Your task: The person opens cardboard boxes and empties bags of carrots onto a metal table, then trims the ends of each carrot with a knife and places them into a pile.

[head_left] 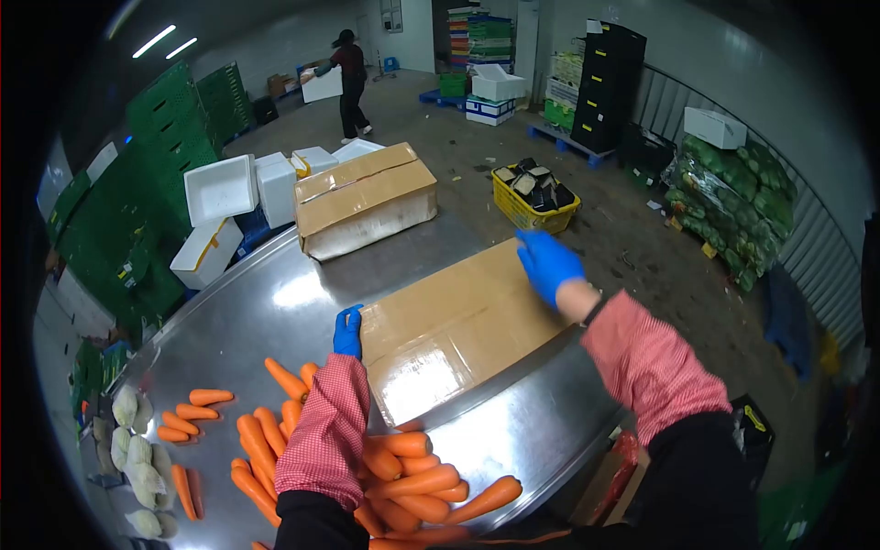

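Note:
A closed brown cardboard box (pixel 449 316) with shiny tape on its top lies on the metal table in front of me. My left hand (pixel 348 332), in a blue glove, grips its left end near the corner. My right hand (pixel 550 266), also blue-gloved and a little blurred, is at the box's far right end with its fingers stretched out. Many loose orange carrots (pixel 417 481) lie on the near side of the table, partly hidden by my left sleeve.
Another cardboard box (pixel 367 197) stands farther back on the metal table (pixel 229 321). Pale green vegetables (pixel 142 472) lie at the left edge. White foam boxes (pixel 220 188) and a yellow basket (pixel 536 215) stand beyond. A person (pixel 348 82) carries a white box in the background.

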Motion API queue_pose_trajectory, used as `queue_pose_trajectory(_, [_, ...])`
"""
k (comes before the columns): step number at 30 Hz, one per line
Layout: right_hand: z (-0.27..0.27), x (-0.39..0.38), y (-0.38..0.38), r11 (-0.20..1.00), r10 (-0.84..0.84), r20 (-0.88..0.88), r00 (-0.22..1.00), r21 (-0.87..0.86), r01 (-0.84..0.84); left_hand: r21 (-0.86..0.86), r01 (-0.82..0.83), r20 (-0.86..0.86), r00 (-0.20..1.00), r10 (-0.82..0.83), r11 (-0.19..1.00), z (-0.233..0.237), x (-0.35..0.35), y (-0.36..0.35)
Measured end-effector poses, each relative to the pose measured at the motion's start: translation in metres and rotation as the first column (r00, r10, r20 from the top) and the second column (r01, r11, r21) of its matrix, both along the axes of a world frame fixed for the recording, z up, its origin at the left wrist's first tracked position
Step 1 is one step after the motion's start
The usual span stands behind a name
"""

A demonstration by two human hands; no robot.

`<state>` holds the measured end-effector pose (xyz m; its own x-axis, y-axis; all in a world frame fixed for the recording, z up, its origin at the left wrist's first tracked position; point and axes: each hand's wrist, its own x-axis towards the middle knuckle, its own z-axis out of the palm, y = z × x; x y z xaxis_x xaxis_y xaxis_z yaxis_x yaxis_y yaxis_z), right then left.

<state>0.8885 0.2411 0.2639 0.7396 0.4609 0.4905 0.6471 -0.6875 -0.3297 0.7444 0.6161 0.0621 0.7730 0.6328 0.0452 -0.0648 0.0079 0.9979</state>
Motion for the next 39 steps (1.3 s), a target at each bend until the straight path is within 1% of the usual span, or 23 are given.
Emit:
queue_pose_trajectory(1, [-0.017,-0.011,-0.007,0.998,-0.040,-0.022,0.999,-0.050,0.038,-0.012,0.006,0.026,1.000,-0.005,1.000,0.001,0.000,-0.002])
queue_pose_trajectory(3, [-0.057,-0.019,-0.021,0.995,-0.074,0.086,0.994,-0.065,0.080,-0.024,0.020,0.064,0.998,-0.019,1.000,-0.008,0.000,0.006])
queue_pose_trajectory(5, [-0.074,-0.026,-0.026,0.987,-0.113,0.155,0.981,-0.094,0.128,-0.048,0.021,0.056,0.998,-0.018,0.999,-0.001,-0.004,0.002])
queue_pose_trajectory(7, [-0.082,-0.026,-0.027,0.979,-0.123,0.186,0.975,-0.137,0.150,-0.077,0.023,0.053,0.998,-0.018,0.997,0.001,-0.006,0.001])
queue_pose_trajectory(9, [-0.087,-0.022,-0.026,0.981,-0.116,0.211,0.971,-0.131,0.145,-0.198,0.028,0.086,0.996,-0.011,0.980,-0.005,-0.003,0.006])
queue_pose_trajectory(12, [-0.092,-0.012,-0.029,0.998,-0.047,0.254,0.966,-0.020,0.054,-0.332,0.019,0.034,0.999,-0.008,0.943,0.000,-0.007,0.003])
queue_pose_trajectory(14, [-0.089,0.006,-0.028,0.997,-0.031,0.228,0.973,-0.063,0.046,-0.418,-0.001,0.045,0.999,0.022,0.908,0.016,-0.018,-0.019])
queue_pose_trajectory(16, [-0.082,0.025,-0.025,0.987,-0.058,0.238,0.969,-0.131,0.091,-0.101,-0.128,0.139,0.980,0.141,0.987,-0.014,-0.017,-0.027])
queue_pose_trajectory(17, [-0.081,0.032,-0.023,0.973,-0.087,0.257,0.963,-0.184,0.137,0.057,-0.207,0.188,0.963,0.193,0.977,-0.013,-0.026,-0.041])
queue_pose_trajectory(18, [-0.083,0.043,-0.022,0.948,-0.155,0.211,0.965,-0.243,0.205,0.142,-0.257,0.151,0.960,0.236,0.956,-0.015,-0.036,-0.059])
queue_pose_trajectory(19, [-0.089,0.049,-0.019,0.913,-0.219,0.171,0.961,-0.311,0.263,0.111,-0.309,0.122,0.948,0.295,0.945,-0.008,-0.046,-0.081])
queue_pose_trajectory(20, [-0.090,0.041,-0.016,0.916,-0.217,0.143,0.966,-0.313,0.252,0.152,-0.292,0.055,0.956,0.287,0.944,0.003,-0.058,-0.097])
queue_pose_trajectory(22, [-0.078,0.019,-0.011,0.917,-0.229,0.099,0.968,-0.312,0.249,0.185,-0.182,-0.046,0.980,0.193,0.966,0.017,-0.079,-0.101])
queue_pose_trajectory(24, [-0.079,-0.030,-0.009,0.992,-0.051,0.016,0.999,-0.112,0.053,0.164,0.000,-0.096,0.995,0.016,0.986,0.023,-0.091,-0.090])
queue_pose_trajectory(25, [-0.077,-0.061,-0.008,0.999,0.040,-0.009,0.999,-0.002,-0.040,0.064,0.031,-0.105,0.994,-0.024,0.997,0.024,-0.094,-0.079])
queue_pose_trajectory(26, [-0.065,-0.096,-0.006,0.990,0.099,-0.127,0.987,-0.092,-0.111,-0.038,0.060,-0.108,0.992,-0.064,0.997,0.025,-0.098,-0.065])
queue_pose_trajectory(27, [-0.053,-0.130,-0.003,0.967,0.140,-0.248,0.959,-0.172,-0.186,-0.065,0.069,-0.113,0.991,-0.076,0.995,0.029,-0.100,-0.059])
queue_pose_trajectory(28, [-0.052,-0.157,-0.001,0.934,0.237,-0.268,0.934,-0.199,-0.295,-0.093,0.078,-0.119,0.989,-0.088,0.993,0.034,-0.103,-0.052])
queue_pose_trajectory(29, [-0.049,-0.179,0.002,0.890,0.329,-0.290,0.899,-0.223,-0.398,-0.044,0.065,-0.128,0.989,-0.070,0.997,0.049,-0.106,-0.049])
queue_pose_trajectory(33, [-0.035,-0.232,0.019,0.851,0.287,-0.270,0.919,-0.368,-0.373,0.035,0.100,-0.125,0.988,-0.095,0.994,0.087,-0.116,-0.053])
queue_pose_trajectory(37, [-0.036,-0.243,0.030,0.853,0.210,-0.288,0.934,-0.413,-0.319,0.046,0.179,-0.095,0.980,-0.174,0.983,0.081,-0.120,-0.060])
queue_pose_trajectory(38, [-0.038,-0.245,0.033,0.858,0.202,-0.283,0.938,-0.410,-0.308,0.048,0.187,0.000,0.982,-0.188,0.981,0.072,-0.116,-0.060])
queue_pose_trajectory(39, [-0.041,-0.248,0.035,0.865,0.189,-0.260,0.947,-0.411,-0.286,0.069,0.197,0.002,0.980,-0.197,0.978,0.067,-0.115,-0.060])
